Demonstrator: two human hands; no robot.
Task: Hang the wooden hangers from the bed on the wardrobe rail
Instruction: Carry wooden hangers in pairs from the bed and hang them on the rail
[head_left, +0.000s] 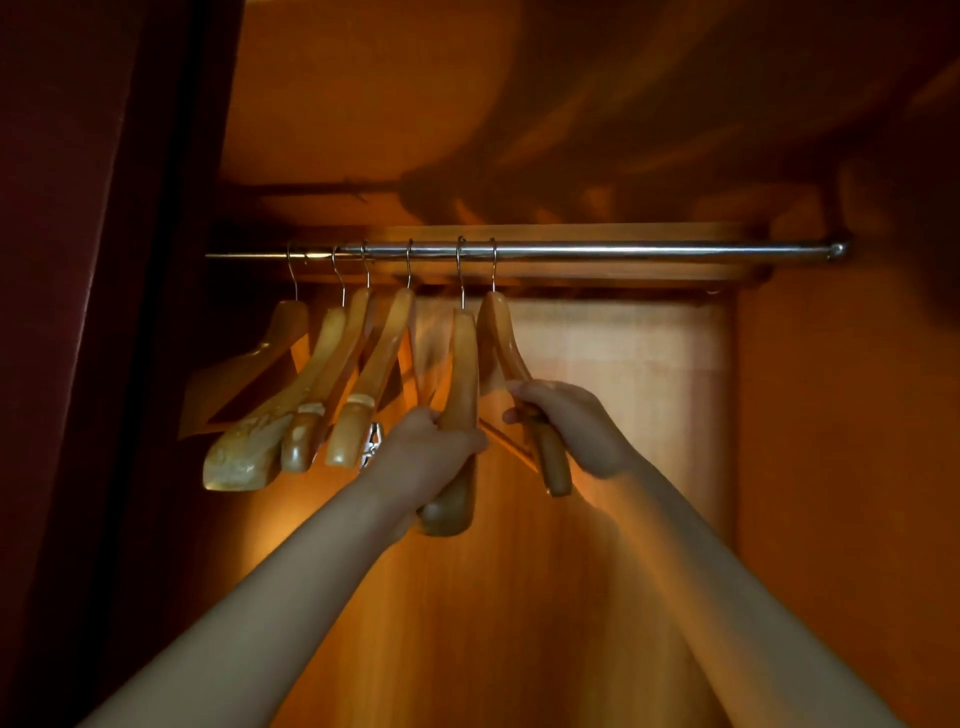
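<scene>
Inside the wardrobe, the left hand (431, 447) is closed around the lower arm of one wooden hanger (462, 395); the right hand (566, 421) is wrapped round the arm of the neighbouring hanger (501, 338). Both hooks sit over the chrome rail (623, 250), beside four hangers (332, 384) bunched at left. Risk: releasing while the hangers are tilted could swing them together or lift a hook off the rail.
</scene>
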